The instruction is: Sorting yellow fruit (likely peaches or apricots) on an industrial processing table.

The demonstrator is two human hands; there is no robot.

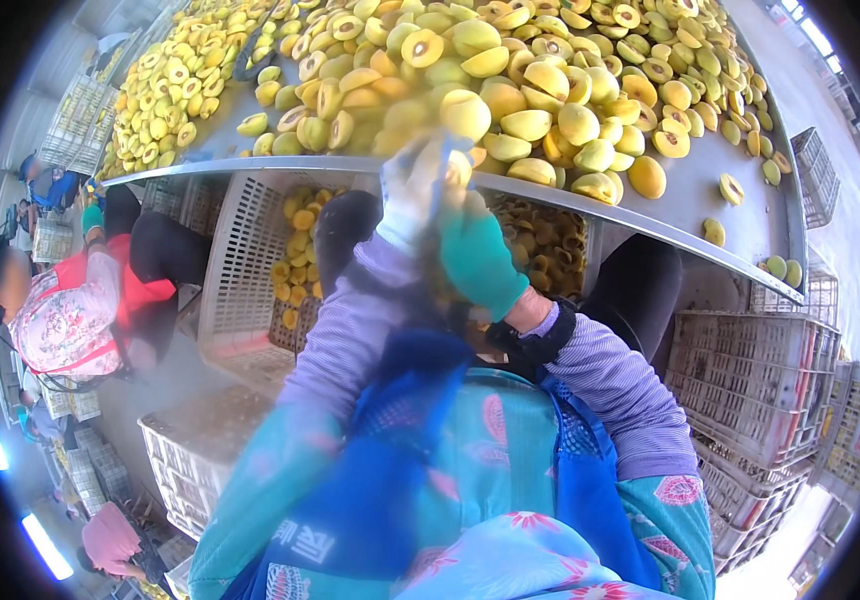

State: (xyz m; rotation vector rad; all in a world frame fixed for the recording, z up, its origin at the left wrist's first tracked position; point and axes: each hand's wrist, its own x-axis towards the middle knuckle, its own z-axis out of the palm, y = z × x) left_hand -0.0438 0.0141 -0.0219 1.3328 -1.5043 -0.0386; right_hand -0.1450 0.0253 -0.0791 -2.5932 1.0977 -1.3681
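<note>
My left hand [406,184], in a whitish glove, is raised at the near edge of a metal table and blurred. Close against it on the right is my right hand [477,251], in a green glove with the fingertips bare. Its fingers pinch a halved yellow stone fruit [460,169] between the two hands. A blurred blue strip shows beside my left fingers; whether that hand grips something is unclear. Just beyond, a heap of halved yellow-green stone fruit [527,124], some with brown pits showing, lies on the table [756,214].
Under the table edge, a plastic crate [238,251] holds yellow halves [298,247]; brownish halves [550,244] lie below my right hand. Stacked crates [752,382] stand at right, another crate [193,457] at left. A seated co-worker [69,315] is at left.
</note>
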